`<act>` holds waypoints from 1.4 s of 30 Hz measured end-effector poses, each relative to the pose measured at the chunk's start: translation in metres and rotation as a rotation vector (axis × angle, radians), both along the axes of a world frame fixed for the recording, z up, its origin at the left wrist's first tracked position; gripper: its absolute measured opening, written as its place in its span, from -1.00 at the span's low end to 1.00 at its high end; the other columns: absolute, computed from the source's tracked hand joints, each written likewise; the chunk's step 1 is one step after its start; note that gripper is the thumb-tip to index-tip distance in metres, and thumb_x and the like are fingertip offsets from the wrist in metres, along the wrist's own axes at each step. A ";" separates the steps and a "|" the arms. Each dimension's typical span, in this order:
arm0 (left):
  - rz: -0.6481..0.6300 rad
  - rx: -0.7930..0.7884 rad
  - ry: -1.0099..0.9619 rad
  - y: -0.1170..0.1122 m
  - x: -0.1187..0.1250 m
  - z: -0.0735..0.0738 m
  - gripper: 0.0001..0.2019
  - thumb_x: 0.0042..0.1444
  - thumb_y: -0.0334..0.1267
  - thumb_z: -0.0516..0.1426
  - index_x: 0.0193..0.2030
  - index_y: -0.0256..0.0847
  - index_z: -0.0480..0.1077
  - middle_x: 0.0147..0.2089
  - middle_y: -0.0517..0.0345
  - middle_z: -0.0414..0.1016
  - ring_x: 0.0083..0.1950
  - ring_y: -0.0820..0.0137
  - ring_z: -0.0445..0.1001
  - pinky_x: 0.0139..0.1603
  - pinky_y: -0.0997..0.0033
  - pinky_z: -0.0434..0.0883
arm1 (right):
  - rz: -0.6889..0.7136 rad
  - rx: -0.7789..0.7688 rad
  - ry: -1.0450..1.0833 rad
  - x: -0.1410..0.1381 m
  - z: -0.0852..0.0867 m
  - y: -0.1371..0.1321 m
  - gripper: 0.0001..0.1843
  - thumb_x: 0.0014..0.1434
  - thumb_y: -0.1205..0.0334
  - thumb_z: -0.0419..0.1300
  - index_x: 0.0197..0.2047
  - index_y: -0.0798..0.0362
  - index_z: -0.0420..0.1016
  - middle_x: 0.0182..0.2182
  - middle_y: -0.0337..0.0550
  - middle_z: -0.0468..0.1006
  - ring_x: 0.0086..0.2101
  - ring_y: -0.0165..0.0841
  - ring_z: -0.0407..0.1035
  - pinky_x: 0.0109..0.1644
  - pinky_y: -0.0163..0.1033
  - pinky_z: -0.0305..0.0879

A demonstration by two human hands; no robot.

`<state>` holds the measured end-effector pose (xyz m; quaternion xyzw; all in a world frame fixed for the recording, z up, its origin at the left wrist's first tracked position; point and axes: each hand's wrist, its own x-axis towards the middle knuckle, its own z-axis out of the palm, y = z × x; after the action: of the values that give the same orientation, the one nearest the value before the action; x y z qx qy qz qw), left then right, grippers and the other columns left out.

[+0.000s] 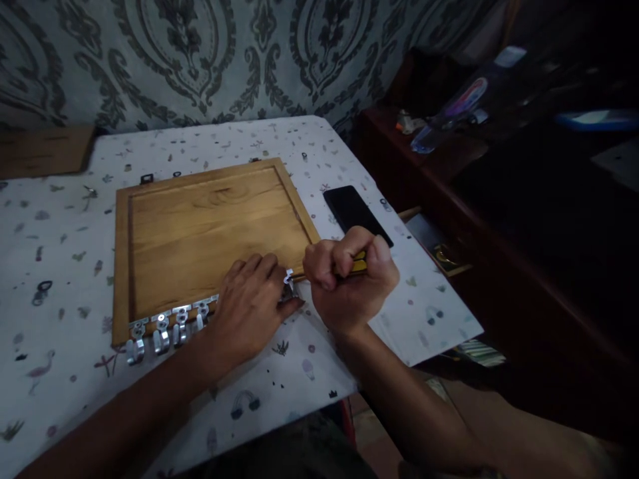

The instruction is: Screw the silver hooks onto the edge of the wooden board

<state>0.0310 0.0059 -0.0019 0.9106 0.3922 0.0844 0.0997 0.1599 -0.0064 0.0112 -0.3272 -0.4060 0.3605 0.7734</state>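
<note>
A wooden framed board [214, 226] lies on the table, with a silver metal hook rail [162, 326] along its near edge. My left hand [252, 306] grips the rail near its right part, fingers over the board and thumb at the front; it hides part of the rail. A single hook [289, 279] shows just right of these fingers. My right hand [349, 276] is closed in a fist around a yellow-handled screwdriver [360, 265] at the board's near right corner. Its shaft is mostly hidden, pointing left toward that hook.
A black phone [357, 213] lies right of the board on the patterned tablecloth [279, 412]. Brown cardboard [44, 150] sits at the far left. Beyond the table's right edge stand a dark red cabinet [384, 146] with a partly open drawer [439, 249], and a clear bottle [459, 103].
</note>
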 end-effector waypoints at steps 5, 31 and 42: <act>0.008 -0.037 0.005 0.002 0.000 0.000 -0.71 0.18 -0.02 0.30 -0.16 -0.22 0.50 -0.15 0.04 0.51 -0.08 0.14 0.49 -0.02 0.10 0.43 | -0.016 -0.013 -0.012 0.006 -0.002 -0.001 -0.49 0.33 -0.10 0.08 -0.56 -0.04 0.09 -0.69 -0.45 -0.03 -0.73 -0.53 -0.13 -0.61 -0.30 -0.01; -0.004 -0.034 -0.114 0.002 -0.002 -0.007 -0.66 0.14 -0.03 0.34 -0.12 -0.22 0.44 -0.11 0.05 0.50 -0.03 0.15 0.47 -0.03 0.13 0.41 | -0.040 -0.059 -0.107 0.013 0.006 0.001 -0.46 0.31 0.01 0.12 -0.59 -0.02 -0.03 -0.71 -0.44 -0.15 -0.75 -0.53 -0.16 -0.66 -0.37 0.03; -0.010 -0.098 -0.087 0.004 -0.004 -0.003 -0.72 0.21 -0.11 0.28 -0.06 -0.22 0.42 -0.06 0.00 0.48 0.09 0.10 0.45 0.09 0.09 0.40 | -0.038 0.057 -0.116 -0.002 0.003 0.003 -0.49 0.31 0.03 0.07 -0.60 -0.02 -0.02 -0.72 -0.46 -0.16 -0.77 -0.56 -0.20 -0.67 -0.36 -0.07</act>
<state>0.0273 0.0098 -0.0050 0.9020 0.3866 0.1041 0.1616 0.1574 -0.0037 0.0143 -0.3331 -0.4537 0.3145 0.7644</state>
